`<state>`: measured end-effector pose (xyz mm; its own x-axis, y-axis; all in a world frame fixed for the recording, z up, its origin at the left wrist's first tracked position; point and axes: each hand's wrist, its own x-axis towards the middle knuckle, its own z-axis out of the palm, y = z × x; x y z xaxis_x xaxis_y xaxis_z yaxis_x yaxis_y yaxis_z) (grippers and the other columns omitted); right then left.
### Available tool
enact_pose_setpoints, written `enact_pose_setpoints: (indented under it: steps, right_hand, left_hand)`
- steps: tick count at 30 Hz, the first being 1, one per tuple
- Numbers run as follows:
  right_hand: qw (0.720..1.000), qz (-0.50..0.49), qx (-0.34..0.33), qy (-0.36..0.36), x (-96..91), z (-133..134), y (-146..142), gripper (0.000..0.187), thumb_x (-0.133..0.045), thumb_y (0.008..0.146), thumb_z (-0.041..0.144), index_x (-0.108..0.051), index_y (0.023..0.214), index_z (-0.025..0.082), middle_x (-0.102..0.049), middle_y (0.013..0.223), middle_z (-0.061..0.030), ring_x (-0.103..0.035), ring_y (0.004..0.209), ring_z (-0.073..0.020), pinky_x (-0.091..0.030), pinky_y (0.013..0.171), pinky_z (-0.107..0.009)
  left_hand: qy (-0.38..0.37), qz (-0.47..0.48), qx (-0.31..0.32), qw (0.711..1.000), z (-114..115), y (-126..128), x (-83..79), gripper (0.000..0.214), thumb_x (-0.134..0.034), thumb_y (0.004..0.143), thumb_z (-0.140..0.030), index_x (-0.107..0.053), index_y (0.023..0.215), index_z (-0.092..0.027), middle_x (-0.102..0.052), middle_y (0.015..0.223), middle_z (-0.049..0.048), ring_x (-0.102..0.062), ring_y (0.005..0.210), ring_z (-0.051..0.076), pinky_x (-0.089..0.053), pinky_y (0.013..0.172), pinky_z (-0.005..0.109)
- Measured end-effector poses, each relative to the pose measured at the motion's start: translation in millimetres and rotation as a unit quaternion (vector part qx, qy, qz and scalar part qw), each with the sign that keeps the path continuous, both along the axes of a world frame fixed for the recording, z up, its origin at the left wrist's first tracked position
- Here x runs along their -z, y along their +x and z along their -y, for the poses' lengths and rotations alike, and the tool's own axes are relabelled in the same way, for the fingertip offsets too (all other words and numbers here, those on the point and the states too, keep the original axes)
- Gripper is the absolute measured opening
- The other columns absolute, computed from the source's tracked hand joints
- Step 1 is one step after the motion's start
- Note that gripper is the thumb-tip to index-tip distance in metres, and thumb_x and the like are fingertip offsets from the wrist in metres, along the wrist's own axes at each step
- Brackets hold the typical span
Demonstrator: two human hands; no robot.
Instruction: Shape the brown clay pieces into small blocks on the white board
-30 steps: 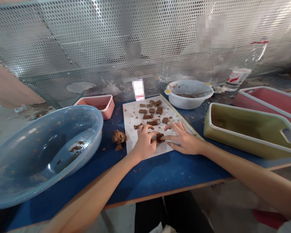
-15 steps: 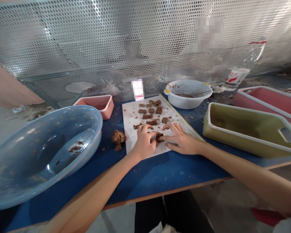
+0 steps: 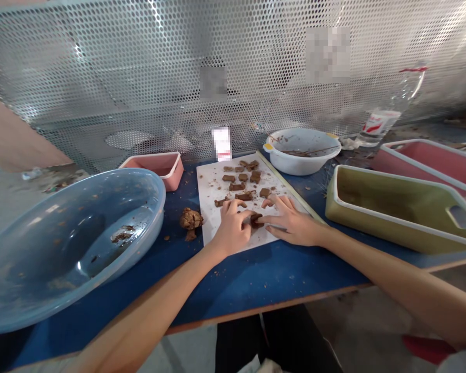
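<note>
A small piece of brown clay [image 3: 256, 221] lies on the near part of a white board [image 3: 213, 226], between the fingertips of both hands. My left hand [image 3: 233, 228] has its fingers curled, with thumb and forefinger against the piece's left side. From the right, my right hand [image 3: 291, 221] presses a finger onto the same piece, its other fingers bent over the board. Beyond the hands are several shaped clay pieces [image 3: 244, 196], some block-like and some longer, with crumbs around them. A rough clay lump [image 3: 191, 219] rests on the blue table just left of the board.
A large blue basin [image 3: 140, 178] stands at left, a small pink container [image 3: 174, 178] behind it. A white bowl [image 3: 302, 165] with sticks is at back right, near a plastic bottle [image 3: 380, 124]. Green [image 3: 380, 223] and pink [image 3: 431, 147] containers stand right. Perforated metal [image 3: 140, 62] closes off the back.
My right hand has shifted very slightly, its finger staying on the clay piece. The left hand keeps its hold, and the other pieces lie as before.
</note>
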<state>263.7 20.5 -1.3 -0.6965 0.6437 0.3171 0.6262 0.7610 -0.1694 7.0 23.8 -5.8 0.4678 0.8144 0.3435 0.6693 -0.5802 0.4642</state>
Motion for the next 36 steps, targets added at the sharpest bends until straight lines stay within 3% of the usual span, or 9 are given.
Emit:
enact_pose_setpoints:
  steps: [5, 11, 18, 26, 31, 36]
  right_hand:
    - [0.998, -0.047, 0.029, 0.035, 1.8, -3.1, 4.6, 0.028, -0.053, 0.11, 0.035, -0.08, 0.116, 0.03, -0.058, 0.135, -0.0127, -0.054, 0.127, -0.0332, -0.048, 0.109, -0.058]
    - [1.0, -0.024, -0.004, 0.007, -0.4, -0.3, 1.4, 0.031, -0.058, 0.107, 0.034, -0.076, 0.132, 0.035, -0.056, 0.143, -0.0118, -0.054, 0.13, -0.0328, -0.05, 0.111, -0.057]
    - [0.998, -0.052, 0.023, 0.017, 3.5, -3.7, 2.5, 0.026, -0.056, 0.108, 0.032, -0.079, 0.122, 0.03, -0.058, 0.136, -0.0132, -0.053, 0.129, -0.0338, -0.047, 0.112, -0.06]
    - [1.0, -0.024, 0.005, -0.008, -0.5, -0.1, -2.5, 0.03, -0.058, 0.106, 0.032, -0.075, 0.131, 0.034, -0.056, 0.142, -0.0123, -0.052, 0.133, -0.0353, -0.048, 0.111, -0.06]
    - [0.998, -0.05, 0.043, 0.02, 2.7, -2.6, 1.1, 0.026, -0.053, 0.11, 0.032, -0.079, 0.113, 0.028, -0.059, 0.134, -0.0122, -0.055, 0.127, -0.0326, -0.046, 0.106, -0.056]
    - [0.996, -0.054, 0.051, 0.042, 3.0, -3.3, 2.6, 0.024, -0.055, 0.108, 0.029, -0.079, 0.112, 0.028, -0.061, 0.132, -0.0121, -0.056, 0.125, -0.032, -0.046, 0.102, -0.052]
  left_hand:
    - [0.004, -0.006, -0.005, 1.0, -0.8, 0.1, 1.0, 0.041, -0.057, 0.086, 0.0, -0.081, 0.113, -0.019, -0.054, 0.129, 0.0132, -0.045, 0.129, 0.035, -0.043, 0.118, 0.058]
    - [0.009, 0.002, -0.001, 1.0, -0.7, 0.3, 1.3, 0.038, -0.058, 0.087, -0.002, -0.08, 0.113, -0.02, -0.054, 0.129, 0.0128, -0.046, 0.129, 0.034, -0.043, 0.118, 0.058]
    - [0.006, -0.001, 0.0, 1.0, -0.8, -0.4, 2.4, 0.04, -0.057, 0.087, -0.001, -0.08, 0.115, -0.019, -0.054, 0.13, 0.014, -0.045, 0.131, 0.036, -0.043, 0.118, 0.06]
    - [0.015, 0.001, 0.0, 1.0, -2.0, -0.4, 4.4, 0.037, -0.057, 0.085, -0.002, -0.08, 0.109, -0.02, -0.054, 0.129, 0.0131, -0.046, 0.129, 0.035, -0.043, 0.118, 0.06]
    - [0.011, 0.001, 0.001, 1.0, -1.5, -1.1, 3.7, 0.041, -0.056, 0.086, -0.003, -0.08, 0.114, -0.021, -0.054, 0.13, 0.0131, -0.046, 0.129, 0.035, -0.043, 0.118, 0.061]
    - [0.022, 0.012, -0.007, 1.0, -2.5, -1.7, 5.0, 0.055, -0.056, 0.086, -0.001, -0.076, 0.132, -0.022, -0.056, 0.131, 0.0129, -0.047, 0.13, 0.033, -0.045, 0.118, 0.058]
